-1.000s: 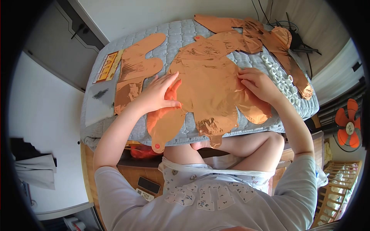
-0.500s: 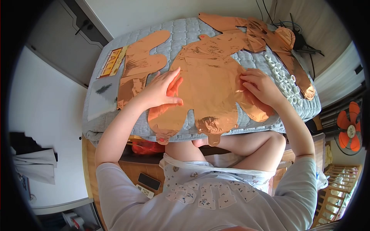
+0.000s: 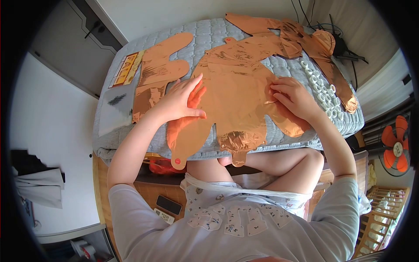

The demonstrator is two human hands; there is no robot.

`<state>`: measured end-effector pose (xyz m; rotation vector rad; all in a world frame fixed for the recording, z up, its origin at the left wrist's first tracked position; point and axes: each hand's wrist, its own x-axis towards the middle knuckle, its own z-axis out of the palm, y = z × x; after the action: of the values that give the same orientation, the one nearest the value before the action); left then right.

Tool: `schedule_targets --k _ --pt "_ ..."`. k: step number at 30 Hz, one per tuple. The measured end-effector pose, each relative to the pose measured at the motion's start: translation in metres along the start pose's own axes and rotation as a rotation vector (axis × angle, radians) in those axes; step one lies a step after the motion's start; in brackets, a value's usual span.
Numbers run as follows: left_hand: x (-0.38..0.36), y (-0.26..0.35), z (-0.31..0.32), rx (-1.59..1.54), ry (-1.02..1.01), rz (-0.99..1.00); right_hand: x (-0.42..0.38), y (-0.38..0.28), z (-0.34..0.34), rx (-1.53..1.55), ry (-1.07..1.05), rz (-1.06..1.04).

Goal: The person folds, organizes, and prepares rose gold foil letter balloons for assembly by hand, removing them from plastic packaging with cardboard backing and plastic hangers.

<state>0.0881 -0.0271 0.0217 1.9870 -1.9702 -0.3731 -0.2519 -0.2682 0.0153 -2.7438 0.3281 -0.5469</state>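
Observation:
A flat, uninflated copper-coloured foil balloon (image 3: 240, 96) lies in front of me on the mattress, with rounded lobes and small tabs along its near side. My left hand (image 3: 181, 99) is at the balloon's left edge, thumb and fingers apart, and its palm faces the foil. At the opposite edge, my right hand (image 3: 293, 97) has its fingers curled and pinched on the foil, where a small fold shows. The lower left lobe ends in a tab with a red dot (image 3: 177, 161) that hangs past the mattress edge.
More copper foil balloons lie at the left (image 3: 163, 65) and far right (image 3: 305, 39) of the mattress (image 3: 196, 39). Several white rings (image 3: 323, 91) sit on the right. A clear plastic bag (image 3: 114, 111) and a printed card (image 3: 126, 70) are on the left; a fan (image 3: 395, 148) stands at right.
The balloon's lower left lobe has smoothed out, and its red-dotted tab has shifted left. The middle lobe has moved slightly left. Both hands stay in nearly the same place.

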Motion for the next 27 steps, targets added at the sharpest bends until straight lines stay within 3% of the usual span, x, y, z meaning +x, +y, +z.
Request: schedule_targets --k 8,14,21,23,24,27 --pt "0.001 -0.001 -0.002 -0.054 0.011 -0.003 -0.001 -0.001 0.000 0.023 0.006 0.003" --pt "0.020 -0.004 -0.004 -0.325 0.191 -0.097 -0.003 0.001 0.003 -0.003 0.020 -0.030" --pt "0.083 0.005 0.014 -0.162 0.326 0.075 -0.003 -0.004 0.003 0.058 0.042 0.015" --pt "0.095 0.011 0.020 0.036 0.196 0.111 -0.003 -0.005 0.002 0.067 0.044 0.023" --pt "0.094 0.020 0.017 0.096 0.066 0.025 -0.003 -0.005 0.004 0.060 0.066 0.020" --pt "0.095 0.020 0.025 0.196 -0.004 -0.019 -0.002 -0.005 0.005 0.071 0.086 0.033"
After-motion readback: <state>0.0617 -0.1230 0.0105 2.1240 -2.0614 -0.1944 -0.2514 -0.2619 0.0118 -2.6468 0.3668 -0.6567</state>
